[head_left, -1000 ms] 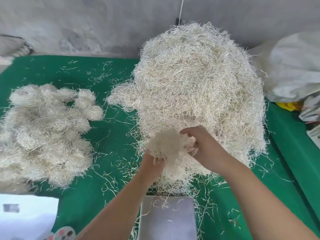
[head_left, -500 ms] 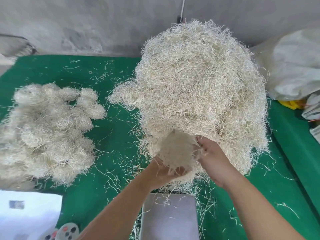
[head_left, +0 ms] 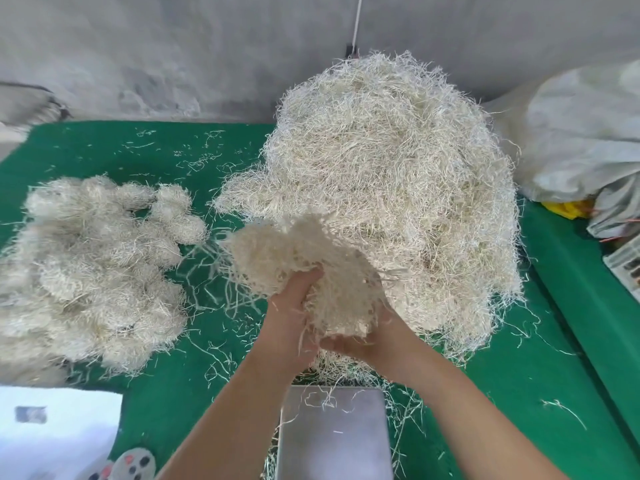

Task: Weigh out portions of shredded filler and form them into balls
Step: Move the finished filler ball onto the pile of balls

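Both of my hands hold one portion of shredded filler (head_left: 304, 268) above the near middle of the tabletop (head_left: 166, 386), just over the metal scale platform (head_left: 334, 434) at the near edge. The portion is a pale cream, loosely tangled clump of thin curled strands, ragged at its margins, with strands trailing down on its left side. My left hand (head_left: 294, 317) grips the clump from the left, fingers curled into the strands; my right hand (head_left: 367, 341) cups it from below, palm up, fingers curled under the mass.

Behind the portion, a tall mound of loose filler (head_left: 391, 188) occupies the middle of the tabletop and reaches back to the far edge. Toward the left edge lies a heap of finished balls (head_left: 90, 268), rounded, compact, the same cream colour, touching one another.

No readable writing appears. A white sheet (head_left: 52, 438) at the near left corner bears a small grey patch too blurred to read; beside it, a round grey object (head_left: 135, 464) with dark and reddish spots is cut off by the picture's edge.

The tabletop is covered in green felt-like cloth, scattered with stray strands. A rough grey wall (head_left: 173, 53) rises behind it, with a thin white cord (head_left: 357, 19) hanging down. Crumpled pale plastic bags (head_left: 585, 140) lie at the right edge.
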{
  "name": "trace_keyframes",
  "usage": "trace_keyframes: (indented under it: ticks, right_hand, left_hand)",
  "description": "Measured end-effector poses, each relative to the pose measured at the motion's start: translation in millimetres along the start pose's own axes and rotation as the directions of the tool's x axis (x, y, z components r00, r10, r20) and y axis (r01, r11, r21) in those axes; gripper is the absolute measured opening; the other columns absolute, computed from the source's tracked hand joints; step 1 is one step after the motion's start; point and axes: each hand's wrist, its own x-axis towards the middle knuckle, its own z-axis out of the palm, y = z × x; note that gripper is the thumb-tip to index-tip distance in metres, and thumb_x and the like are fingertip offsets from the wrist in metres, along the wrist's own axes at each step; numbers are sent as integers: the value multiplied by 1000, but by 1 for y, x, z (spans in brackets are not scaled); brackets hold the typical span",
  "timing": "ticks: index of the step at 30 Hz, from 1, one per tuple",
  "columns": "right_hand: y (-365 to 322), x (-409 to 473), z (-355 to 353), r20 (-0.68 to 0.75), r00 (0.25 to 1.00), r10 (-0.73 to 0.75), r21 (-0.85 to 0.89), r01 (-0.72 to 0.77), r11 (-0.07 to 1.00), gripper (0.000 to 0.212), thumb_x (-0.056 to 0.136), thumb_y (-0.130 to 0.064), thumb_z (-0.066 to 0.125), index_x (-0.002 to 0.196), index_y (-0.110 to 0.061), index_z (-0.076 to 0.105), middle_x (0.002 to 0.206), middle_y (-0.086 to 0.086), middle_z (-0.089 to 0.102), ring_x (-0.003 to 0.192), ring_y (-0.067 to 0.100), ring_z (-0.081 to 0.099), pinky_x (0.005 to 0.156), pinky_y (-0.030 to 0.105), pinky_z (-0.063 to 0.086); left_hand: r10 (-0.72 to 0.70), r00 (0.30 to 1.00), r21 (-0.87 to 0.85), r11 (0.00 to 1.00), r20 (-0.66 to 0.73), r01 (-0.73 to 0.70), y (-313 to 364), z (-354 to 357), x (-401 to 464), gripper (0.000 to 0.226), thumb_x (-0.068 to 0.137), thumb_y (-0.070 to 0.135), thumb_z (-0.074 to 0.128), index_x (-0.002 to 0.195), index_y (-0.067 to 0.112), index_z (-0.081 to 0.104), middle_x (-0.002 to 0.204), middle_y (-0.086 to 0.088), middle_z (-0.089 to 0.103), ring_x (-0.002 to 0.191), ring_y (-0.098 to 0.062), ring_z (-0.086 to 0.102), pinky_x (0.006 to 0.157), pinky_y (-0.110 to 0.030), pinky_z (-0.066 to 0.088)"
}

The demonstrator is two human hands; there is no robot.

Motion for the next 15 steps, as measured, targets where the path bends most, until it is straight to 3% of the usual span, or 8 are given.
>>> trace_keyframes:
  ticks: [1, 3, 4, 6, 8, 10, 12, 15]
  right_hand:
    - [6, 3, -2, -53, 999, -12, -55, 9, 998, 75, 88, -26, 82, 151, -36, 43, 133, -31, 59, 111, -24, 54, 86, -5, 40]
    - [17, 6, -7, -71, 997, 3, -185, -16, 983, 45, 96, -16, 71, 139, -18, 57, 127, -18, 67, 86, -12, 68, 71, 7, 53]
    - [26, 8, -10, -75, 997, 31, -203, -46, 978, 28, 101, -15, 64, 129, -17, 65, 110, -18, 72, 66, -2, 68, 57, 17, 55]
    - [39, 13, -17, -111, 991, 72, -198, -93, 976, 19, 108, -22, 52, 110, -26, 71, 78, -21, 70, 40, 2, 45, 41, 22, 40]
    - [50, 23, -27, -219, 965, 143, -174, -183, 968, 24, 110, -24, 48, 117, -25, 70, 89, -16, 68, 39, -1, 36, 42, 17, 34]
    - [54, 34, -40, -328, 879, 345, 78, -339, 938, 26, 109, -20, 48, 126, -14, 68, 107, -3, 66, 44, 0, 36, 42, 17, 33]
    - [53, 44, -52, -301, 789, 536, 356, -429, 830, 24, 110, -24, 49, 120, -12, 67, 89, 2, 61, 52, 9, 35, 42, 22, 35]
    - [41, 58, -61, -230, 794, 563, 346, -474, 810, 20, 110, -19, 48, 106, -13, 67, 72, -1, 48, 54, 13, 35, 41, 23, 33]
  left_hand:
    - [-2, 996, -50, 999, 90, 6, -1, -4, 2, 30, 100, 29, 56, 102, 7, 77, 92, -11, 75, 92, -26, 76, 82, -41, 60]
    - [-48, 992, -115, 992, 113, 61, 7, -10, -4, 23, 89, 38, 74, 75, 20, 81, 76, -7, 72, 60, -15, 72, 58, -28, 61]
    - [-35, 993, -167, 984, 110, 53, 10, -13, -4, 24, 68, 44, 89, 70, 22, 79, 71, -6, 70, 49, -13, 68, 47, -24, 57]
    - [-36, 970, -251, 963, 240, 98, 15, -18, -7, 43, 46, 39, 101, 73, 15, 76, 65, -5, 67, 43, -14, 65, 43, -21, 55]
    - [-43, 967, -258, 960, 253, 110, 19, -27, -7, 28, 64, 29, 92, 74, 14, 71, 62, -3, 63, 43, -14, 62, 44, -19, 54]
    - [-88, 982, -121, 987, 169, 109, 17, -31, -3, 21, 73, 32, 80, 81, 15, 71, 73, -4, 65, 57, -16, 67, 57, -25, 59]
    - [-120, 993, 79, 990, -8, 120, 8, -35, 2, 50, 68, 37, 81, 111, 13, 72, 108, -13, 70, 101, -32, 71, 96, -48, 57]
    - [-128, 981, 114, 983, -147, 146, 4, -50, 8, 87, 59, 40, 83, 140, 16, 60, 143, -15, 60, 136, -41, 52, 120, -59, 33]
